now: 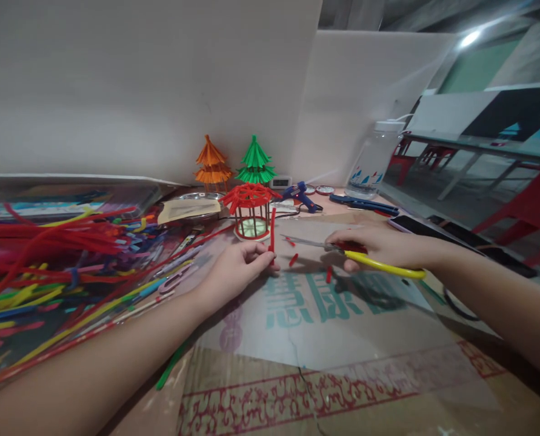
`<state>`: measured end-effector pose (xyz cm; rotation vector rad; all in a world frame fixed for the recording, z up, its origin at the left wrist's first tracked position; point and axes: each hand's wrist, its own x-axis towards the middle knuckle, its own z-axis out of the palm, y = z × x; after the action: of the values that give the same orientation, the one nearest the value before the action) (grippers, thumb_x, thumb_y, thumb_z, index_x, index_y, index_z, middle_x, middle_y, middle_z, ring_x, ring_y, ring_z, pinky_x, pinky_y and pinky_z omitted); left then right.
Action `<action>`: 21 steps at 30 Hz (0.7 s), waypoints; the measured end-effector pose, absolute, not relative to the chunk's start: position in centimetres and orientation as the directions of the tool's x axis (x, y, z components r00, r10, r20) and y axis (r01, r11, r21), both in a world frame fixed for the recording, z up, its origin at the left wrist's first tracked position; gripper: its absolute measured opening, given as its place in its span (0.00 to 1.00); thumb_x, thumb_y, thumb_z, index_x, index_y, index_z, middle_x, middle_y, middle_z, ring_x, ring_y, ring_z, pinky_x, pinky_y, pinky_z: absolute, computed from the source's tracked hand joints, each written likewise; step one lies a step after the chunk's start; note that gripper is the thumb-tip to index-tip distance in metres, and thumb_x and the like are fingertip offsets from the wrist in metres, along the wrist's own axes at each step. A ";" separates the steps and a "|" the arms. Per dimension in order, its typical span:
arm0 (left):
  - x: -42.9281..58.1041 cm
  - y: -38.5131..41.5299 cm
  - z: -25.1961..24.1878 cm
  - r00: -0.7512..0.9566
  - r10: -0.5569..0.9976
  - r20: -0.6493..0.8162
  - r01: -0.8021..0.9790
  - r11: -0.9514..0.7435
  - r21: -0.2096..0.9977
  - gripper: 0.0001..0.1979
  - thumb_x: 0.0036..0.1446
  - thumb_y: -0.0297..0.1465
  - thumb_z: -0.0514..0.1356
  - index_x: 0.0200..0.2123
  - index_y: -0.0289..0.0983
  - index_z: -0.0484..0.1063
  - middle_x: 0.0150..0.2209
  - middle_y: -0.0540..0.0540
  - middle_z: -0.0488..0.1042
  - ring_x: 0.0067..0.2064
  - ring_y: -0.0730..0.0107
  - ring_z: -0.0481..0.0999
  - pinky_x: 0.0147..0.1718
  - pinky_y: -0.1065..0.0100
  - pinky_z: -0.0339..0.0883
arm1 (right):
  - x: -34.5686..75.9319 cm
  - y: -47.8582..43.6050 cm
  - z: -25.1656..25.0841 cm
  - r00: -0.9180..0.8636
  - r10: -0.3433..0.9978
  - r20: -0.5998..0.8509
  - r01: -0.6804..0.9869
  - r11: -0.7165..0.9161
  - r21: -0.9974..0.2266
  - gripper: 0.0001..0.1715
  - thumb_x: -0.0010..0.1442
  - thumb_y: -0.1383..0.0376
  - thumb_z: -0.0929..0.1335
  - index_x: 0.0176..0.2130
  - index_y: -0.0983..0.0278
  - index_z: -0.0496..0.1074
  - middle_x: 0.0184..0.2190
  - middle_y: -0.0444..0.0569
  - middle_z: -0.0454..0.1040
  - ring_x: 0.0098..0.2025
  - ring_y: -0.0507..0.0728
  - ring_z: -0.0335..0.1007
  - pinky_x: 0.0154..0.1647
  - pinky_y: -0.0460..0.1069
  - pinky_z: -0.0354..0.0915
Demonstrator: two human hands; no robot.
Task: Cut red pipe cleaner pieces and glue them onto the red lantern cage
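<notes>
Thin red pipe cleaner (273,227), upright

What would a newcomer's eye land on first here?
Probably the orange tower and green tower at the back, with the red-roofed model before the green one. Next, the yellow-handled scissors in the right hand, and the colourful strips heaped at left.

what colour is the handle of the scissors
Yellow; the handle shows in the head view.
</notes>
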<state>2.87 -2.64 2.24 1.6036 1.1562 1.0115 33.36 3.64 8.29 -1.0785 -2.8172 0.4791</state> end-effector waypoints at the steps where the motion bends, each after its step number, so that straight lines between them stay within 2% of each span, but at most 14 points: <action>1: 2.9 -2.7 2.3 0.238 0.965 0.113 0.251 -0.174 0.952 0.10 0.61 0.36 0.60 0.31 0.36 0.74 0.32 0.43 0.83 0.35 0.65 0.83 0.39 0.67 0.73 | 33.2 3.6 8.1 -0.750 0.659 -0.050 0.636 0.699 -0.328 0.29 0.59 0.46 0.70 0.54 0.59 0.75 0.48 0.52 0.78 0.47 0.65 0.74 0.44 0.54 0.66; 5: 2.9 -2.8 2.5 0.275 0.956 0.100 0.287 -0.181 0.941 0.10 0.61 0.36 0.60 0.31 0.36 0.76 0.33 0.44 0.83 0.36 0.66 0.82 0.40 0.67 0.73 | 32.4 2.9 8.2 -0.753 0.653 -0.076 0.633 0.689 -0.354 0.29 0.61 0.47 0.68 0.55 0.60 0.74 0.50 0.54 0.77 0.49 0.65 0.73 0.46 0.55 0.65; 15: 3.0 -2.8 2.5 0.306 0.948 0.087 0.273 -0.175 0.946 0.10 0.61 0.34 0.60 0.31 0.36 0.76 0.33 0.44 0.84 0.36 0.66 0.82 0.40 0.67 0.74 | 30.8 1.9 8.2 -0.697 0.697 -0.172 0.696 0.597 -0.400 0.28 0.58 0.46 0.70 0.50 0.59 0.75 0.42 0.49 0.79 0.43 0.63 0.73 0.43 0.53 0.64; 21: 3.0 -2.8 2.5 0.306 0.948 0.086 0.283 -0.177 0.943 0.10 0.61 0.34 0.60 0.31 0.36 0.76 0.32 0.44 0.84 0.35 0.66 0.82 0.39 0.68 0.73 | 30.6 1.8 8.1 -0.740 0.646 -0.186 0.644 0.601 -0.473 0.26 0.58 0.46 0.70 0.47 0.59 0.76 0.40 0.48 0.78 0.41 0.61 0.73 0.40 0.52 0.65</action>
<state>3.04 -2.76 2.49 1.6616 1.1330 0.9161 30.59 1.84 8.14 -1.1311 -2.8073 0.8264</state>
